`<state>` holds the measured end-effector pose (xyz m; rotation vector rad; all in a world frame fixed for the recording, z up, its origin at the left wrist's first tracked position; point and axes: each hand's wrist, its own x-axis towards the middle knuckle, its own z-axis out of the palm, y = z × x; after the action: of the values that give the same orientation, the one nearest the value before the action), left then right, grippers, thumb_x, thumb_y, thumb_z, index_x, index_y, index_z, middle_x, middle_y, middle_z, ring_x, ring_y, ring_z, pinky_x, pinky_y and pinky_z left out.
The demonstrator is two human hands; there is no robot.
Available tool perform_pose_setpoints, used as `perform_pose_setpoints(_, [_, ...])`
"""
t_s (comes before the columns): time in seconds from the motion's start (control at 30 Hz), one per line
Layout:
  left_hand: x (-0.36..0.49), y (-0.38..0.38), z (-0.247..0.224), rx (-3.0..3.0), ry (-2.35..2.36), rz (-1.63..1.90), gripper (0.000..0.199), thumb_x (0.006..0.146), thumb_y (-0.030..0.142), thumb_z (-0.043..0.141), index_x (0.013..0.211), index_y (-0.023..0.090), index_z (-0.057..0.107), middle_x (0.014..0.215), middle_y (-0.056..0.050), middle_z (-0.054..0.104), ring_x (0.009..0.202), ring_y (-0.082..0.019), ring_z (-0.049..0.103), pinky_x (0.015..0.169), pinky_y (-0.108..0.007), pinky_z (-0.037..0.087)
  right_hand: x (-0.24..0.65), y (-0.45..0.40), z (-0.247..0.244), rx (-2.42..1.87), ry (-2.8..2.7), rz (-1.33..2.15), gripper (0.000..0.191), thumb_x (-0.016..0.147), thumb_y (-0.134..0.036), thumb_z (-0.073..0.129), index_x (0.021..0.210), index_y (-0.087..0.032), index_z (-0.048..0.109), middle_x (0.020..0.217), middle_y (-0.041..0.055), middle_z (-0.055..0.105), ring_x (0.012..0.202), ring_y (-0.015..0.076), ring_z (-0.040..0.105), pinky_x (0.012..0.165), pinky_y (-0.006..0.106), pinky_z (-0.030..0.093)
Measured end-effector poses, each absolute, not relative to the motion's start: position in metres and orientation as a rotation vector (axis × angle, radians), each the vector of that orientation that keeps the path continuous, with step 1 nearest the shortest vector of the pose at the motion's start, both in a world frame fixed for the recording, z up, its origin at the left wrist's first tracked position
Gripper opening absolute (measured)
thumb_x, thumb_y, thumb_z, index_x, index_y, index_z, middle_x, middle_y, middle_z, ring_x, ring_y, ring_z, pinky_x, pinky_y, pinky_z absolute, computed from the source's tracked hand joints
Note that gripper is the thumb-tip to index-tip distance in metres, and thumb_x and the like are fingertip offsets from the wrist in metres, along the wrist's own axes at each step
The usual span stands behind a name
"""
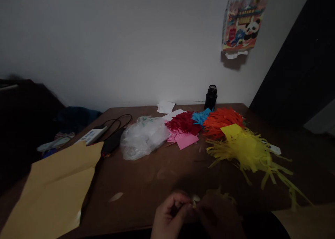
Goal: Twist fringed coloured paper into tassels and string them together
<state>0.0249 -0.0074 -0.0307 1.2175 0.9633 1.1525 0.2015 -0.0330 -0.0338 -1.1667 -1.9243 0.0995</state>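
Note:
At the table's near edge, my left hand (172,212) is closed in a pinch on a small pale piece (196,198) with a bit of yellow below it. My right hand (220,212), in deep shadow, meets it fingertip to fingertip, its fingers closed; what they grip is hidden. Thin yellow paper strips (228,196) show just beyond the right hand, and I cannot tell whether it holds them. Farther right lies a large heap of yellow fringed paper (248,150). A pale oval scrap (116,196) rests on the table, left of my hands.
Behind are orange fringed paper (222,122), red fringe (183,123), blue fringe (202,117), a pink sheet (186,140) and a black bottle (210,97). A clear plastic bag (143,137), a power strip (91,135) and a large tan sheet (56,190) lie leftward on the brown table (146,183).

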Motion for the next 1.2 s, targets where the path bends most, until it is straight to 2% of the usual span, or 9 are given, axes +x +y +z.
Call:
perform_pose_setpoints(0.1, [0.025, -0.008, -0.032, 1.201, 0.983, 1.113, 0.015, 0.074, 0.033, 0.078, 0.074, 0.019, 0.074, 0.076, -0.003, 0.072, 0.070, -0.015, 0.064, 0.066, -0.021, 0.051, 0.199, -0.032, -0.034, -1.202, -1.889, 0.136, 0.022, 0.098, -0.031, 0.046, 0.080, -0.024, 0.058, 0.065, -0.0038, 0.065, 0.056, 0.0102, 0.063, 0.058, 0.018, 0.048])
perform_pose_setpoints(0.2, [0.026, -0.007, -0.030, 1.027, 0.985, 1.049, 0.027, 0.069, 0.042, 0.081, 0.082, 0.019, 0.076, 0.076, -0.004, 0.075, 0.068, -0.016, 0.066, 0.063, -0.021, 0.052, 0.199, -0.033, -0.035, -1.271, -1.846, 0.232, 0.017, 0.093, -0.030, 0.052, 0.079, -0.024, 0.058, 0.065, -0.0049, 0.065, 0.056, 0.0101, 0.062, 0.058, 0.017, 0.048])
perform_pose_setpoints(0.4, [0.022, -0.005, -0.023, 1.063, 0.981, 0.922, 0.033, 0.074, 0.048, 0.076, 0.073, 0.016, 0.070, 0.048, 0.003, 0.063, 0.045, -0.010, 0.056, 0.050, -0.018, 0.046, 0.202, -0.033, -0.038, -1.233, -1.855, 0.269, 0.013, 0.092, -0.026, 0.052, 0.081, -0.024, 0.057, 0.066, -0.0044, 0.064, 0.056, 0.0100, 0.061, 0.057, 0.017, 0.046])
perform_pose_setpoints(0.53, [0.017, -0.003, -0.025, 1.394, 1.007, 0.904, 0.026, 0.088, 0.038, 0.061, 0.072, 0.018, 0.066, 0.058, 0.000, 0.064, 0.054, -0.013, 0.060, 0.056, -0.020, 0.047, 0.200, -0.031, -0.041, -1.147, -1.931, 0.258, 0.010, 0.095, -0.030, 0.051, 0.093, -0.024, 0.059, 0.075, -0.0026, 0.068, 0.065, 0.0113, 0.065, 0.062, 0.019, 0.048])
perform_pose_setpoints(0.63, [0.015, -0.003, -0.027, 1.734, 1.006, 0.964, 0.025, 0.093, 0.029, 0.053, 0.072, 0.019, 0.062, 0.065, -0.001, 0.063, 0.061, -0.014, 0.061, 0.061, -0.021, 0.047, 0.194, -0.030, -0.042, -1.145, -1.977, 0.176, 0.012, 0.098, -0.028, 0.048, 0.098, -0.025, 0.059, 0.079, -0.0023, 0.070, 0.069, 0.0123, 0.066, 0.066, 0.021, 0.048])
perform_pose_setpoints(0.8, [0.012, -0.006, -0.027, 1.977, 1.034, 1.102, 0.015, 0.093, 0.019, 0.046, 0.081, 0.021, 0.056, 0.074, -0.001, 0.060, 0.066, -0.014, 0.059, 0.063, -0.021, 0.047, 0.185, -0.026, -0.038, -1.167, -1.915, -0.076, 0.020, 0.098, -0.028, 0.042, 0.081, -0.023, 0.052, 0.064, -0.0031, 0.062, 0.054, 0.0126, 0.060, 0.053, 0.023, 0.042])
perform_pose_setpoints(0.97, [0.006, -0.008, -0.025, 1.820, 1.143, 1.199, 0.016, 0.094, 0.025, 0.049, 0.082, 0.021, 0.058, 0.075, -0.001, 0.061, 0.069, -0.016, 0.059, 0.066, -0.023, 0.049, 0.189, -0.026, -0.035, -1.164, -1.910, -0.076, 0.014, 0.093, -0.024, 0.043, 0.081, -0.023, 0.050, 0.063, -0.0034, 0.061, 0.054, 0.0121, 0.059, 0.052, 0.022, 0.041])
perform_pose_setpoints(1.1, [0.004, -0.004, -0.029, 1.706, 1.077, 1.052, 0.019, 0.092, 0.036, 0.055, 0.099, 0.022, 0.064, 0.080, -0.004, 0.067, 0.068, -0.018, 0.065, 0.060, -0.022, 0.053, 0.184, -0.025, -0.052, -1.216, -1.896, -0.019, 0.009, 0.088, -0.023, 0.046, 0.081, -0.023, 0.051, 0.064, -0.0024, 0.061, 0.055, 0.0133, 0.059, 0.056, 0.023, 0.044])
perform_pose_setpoints(1.2, [0.000, -0.001, -0.033, 1.822, 1.036, 0.945, 0.025, 0.092, 0.038, 0.053, 0.077, 0.023, 0.067, 0.065, 0.000, 0.064, 0.058, -0.016, 0.063, 0.057, -0.021, 0.051, 0.174, -0.021, -0.066, -1.234, -1.885, -0.056, 0.018, 0.090, -0.031, 0.042, 0.077, -0.024, 0.054, 0.061, -0.0009, 0.061, 0.053, 0.0158, 0.059, 0.055, 0.026, 0.046])
